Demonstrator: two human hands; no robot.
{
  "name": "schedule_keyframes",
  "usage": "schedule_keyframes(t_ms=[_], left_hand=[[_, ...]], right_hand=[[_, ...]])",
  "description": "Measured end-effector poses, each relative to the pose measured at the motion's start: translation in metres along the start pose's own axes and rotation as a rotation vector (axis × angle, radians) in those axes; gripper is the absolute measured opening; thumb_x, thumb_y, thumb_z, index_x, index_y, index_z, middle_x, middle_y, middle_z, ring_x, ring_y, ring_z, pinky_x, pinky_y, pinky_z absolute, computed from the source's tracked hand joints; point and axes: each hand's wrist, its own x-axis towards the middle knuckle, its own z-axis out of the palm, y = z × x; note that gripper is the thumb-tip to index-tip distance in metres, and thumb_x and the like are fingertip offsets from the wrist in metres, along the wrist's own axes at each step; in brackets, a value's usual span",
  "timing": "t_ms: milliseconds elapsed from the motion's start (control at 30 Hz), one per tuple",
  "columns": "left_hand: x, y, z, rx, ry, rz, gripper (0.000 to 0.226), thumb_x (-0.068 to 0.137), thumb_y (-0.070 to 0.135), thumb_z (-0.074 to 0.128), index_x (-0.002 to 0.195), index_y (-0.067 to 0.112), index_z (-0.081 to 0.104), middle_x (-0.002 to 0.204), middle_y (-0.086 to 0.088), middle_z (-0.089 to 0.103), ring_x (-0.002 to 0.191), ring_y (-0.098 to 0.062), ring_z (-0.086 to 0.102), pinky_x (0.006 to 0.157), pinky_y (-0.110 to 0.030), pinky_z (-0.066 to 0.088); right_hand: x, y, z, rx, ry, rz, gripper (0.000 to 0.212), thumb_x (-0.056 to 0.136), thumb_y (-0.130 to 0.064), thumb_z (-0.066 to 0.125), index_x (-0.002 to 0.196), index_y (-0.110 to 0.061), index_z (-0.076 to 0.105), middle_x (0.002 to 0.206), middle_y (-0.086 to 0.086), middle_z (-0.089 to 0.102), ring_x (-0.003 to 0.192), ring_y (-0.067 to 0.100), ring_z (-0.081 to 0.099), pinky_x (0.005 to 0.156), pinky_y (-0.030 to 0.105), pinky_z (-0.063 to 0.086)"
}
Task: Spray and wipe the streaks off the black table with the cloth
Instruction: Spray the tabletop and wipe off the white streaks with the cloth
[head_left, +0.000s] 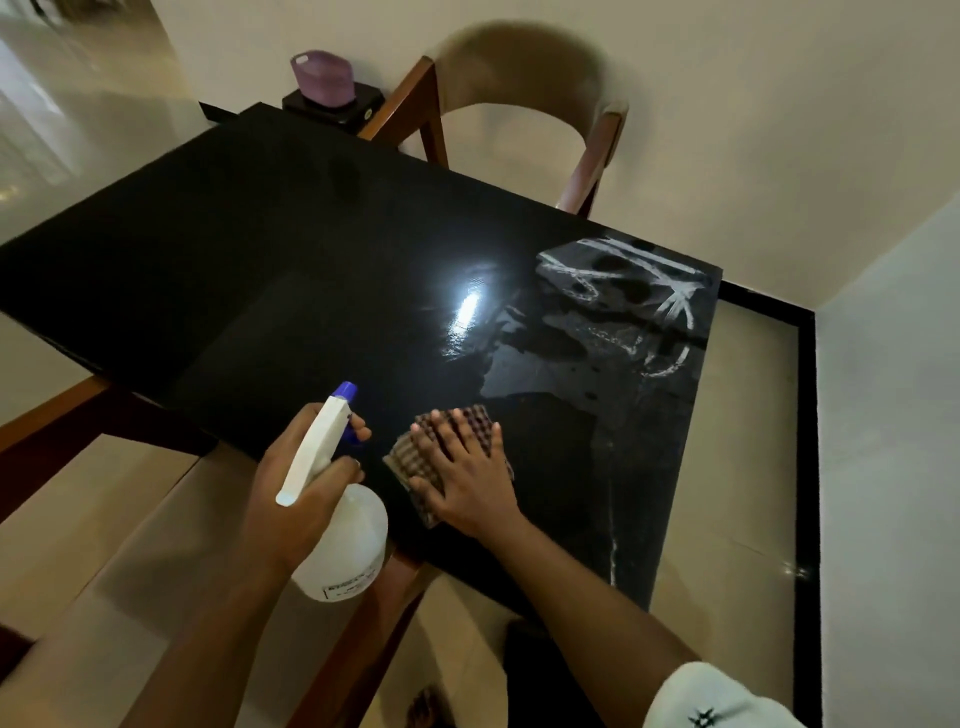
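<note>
Big black counter (291, 270) fills the view, glossy under a lamp glare, and the white streaks (623, 296) sit in the far right corner with wet patches over and beside them. A chair (524, 104) stands behind it, a purple tub (323, 78) at the far end. Left hand (291, 499) is wrapped tight around the spray bottle (343, 540), finger on the blue trigger, nozzle aimed across the counter. Right hand (467, 478) lies flat, fingers spread, pressing the checked cloth (441, 447) onto the near edge, well short of the streaks. The risk, I'd say: wiping now may only smear that wet chalky residue wider, or spray may land on the right hand. The bottle's label is too blurred to read.
</note>
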Motion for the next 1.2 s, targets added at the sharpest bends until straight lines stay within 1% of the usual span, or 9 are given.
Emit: schedule_keyframes(t_ms=[167,300,400,500,633,767,1000,1100,1200], left_hand=[[0.025,0.006,0.019,-0.048,0.061,-0.033,0.032,0.069,0.027,0.052,0.100,0.031,0.054,0.100,0.004,0.060,0.094,-0.026,0.061,0.069,-0.026,0.048],[0.041,0.009,0.031,-0.064,0.084,-0.074,0.029,0.069,0.028,0.053,0.097,0.035,0.054,0.104,-0.001,0.059,0.098,-0.026,0.060,0.073,-0.030,0.049],[0.052,0.007,0.036,-0.095,0.134,-0.078,0.032,0.086,0.011,0.061,0.094,0.040,0.050,0.103,0.000,0.058,0.095,-0.026,0.061,0.072,-0.029,0.047],[0.063,0.009,0.041,-0.111,0.153,-0.059,0.045,0.091,-0.005,0.050,0.094,0.039,0.050,0.100,0.006,0.059,0.089,-0.023,0.061,0.070,-0.028,0.046],[0.076,0.011,0.045,-0.143,0.181,-0.053,0.043,0.090,-0.008,0.048,0.096,0.034,0.055,0.101,0.002,0.062,0.086,-0.024,0.062,0.074,-0.034,0.051],[0.086,0.012,0.052,-0.172,0.197,-0.041,0.043,0.090,-0.008,0.048,0.103,0.033,0.053,0.103,0.000,0.060,0.091,-0.023,0.061,0.071,-0.030,0.049],[0.090,0.006,0.058,-0.203,0.190,-0.073,0.037,0.087,-0.003,0.057,0.110,0.025,0.053,0.104,0.000,0.061,0.100,-0.032,0.061,0.068,-0.027,0.050],[0.091,0.009,0.060,-0.229,0.166,-0.044,0.038,0.084,-0.001,0.057,0.099,0.034,0.058,0.107,-0.001,0.063,0.102,-0.027,0.061,0.069,-0.026,0.053],[0.093,0.016,0.065,-0.229,0.141,-0.035,0.038,0.074,0.011,0.054,0.096,0.042,0.061,0.110,0.000,0.063,0.104,-0.024,0.061,0.075,-0.029,0.050]], right_hand=[[0.017,0.099,-0.025,-0.069,0.090,0.266,0.072,0.086,-0.065,0.009,0.152,-0.037,0.014,0.162,-0.006,0.006,0.149,0.020,-0.001,0.112,0.063,-0.005],[0.029,0.166,-0.049,-0.096,0.110,0.431,0.078,0.085,-0.066,0.004,0.154,-0.031,0.005,0.163,-0.001,0.000,0.149,0.022,-0.008,0.113,0.059,-0.011],[0.032,0.150,-0.043,-0.062,0.131,0.379,0.082,0.083,-0.067,0.006,0.154,-0.026,0.013,0.163,0.002,0.004,0.149,0.024,-0.004,0.114,0.054,-0.011],[0.034,0.098,-0.027,-0.013,0.153,0.118,0.073,0.088,-0.063,0.024,0.151,-0.025,0.028,0.160,0.002,0.019,0.148,0.025,0.011,0.114,0.055,-0.008],[0.044,0.062,-0.018,-0.017,0.046,-0.100,0.068,0.094,-0.061,0.028,0.153,-0.028,0.018,0.162,-0.001,0.012,0.148,0.018,0.000,0.115,0.060,-0.001],[0.064,0.111,-0.027,-0.021,0.139,0.079,0.067,0.090,-0.060,0.029,0.150,-0.029,0.030,0.158,-0.004,0.025,0.147,0.019,0.017,0.111,0.068,0.006],[0.085,0.213,-0.071,-0.005,0.165,0.593,0.066,0.096,-0.057,0.030,0.154,-0.028,0.015,0.162,0.000,0.008,0.149,0.022,-0.001,0.109,0.071,0.002],[0.091,0.180,-0.062,0.021,0.164,0.577,0.067,0.095,-0.056,0.033,0.154,-0.027,0.017,0.163,0.001,0.005,0.149,0.023,-0.003,0.110,0.070,0.001],[0.094,0.125,-0.043,0.017,0.122,0.324,0.067,0.093,-0.059,0.031,0.153,-0.029,0.021,0.162,0.000,0.007,0.149,0.022,-0.002,0.107,0.067,-0.010]])
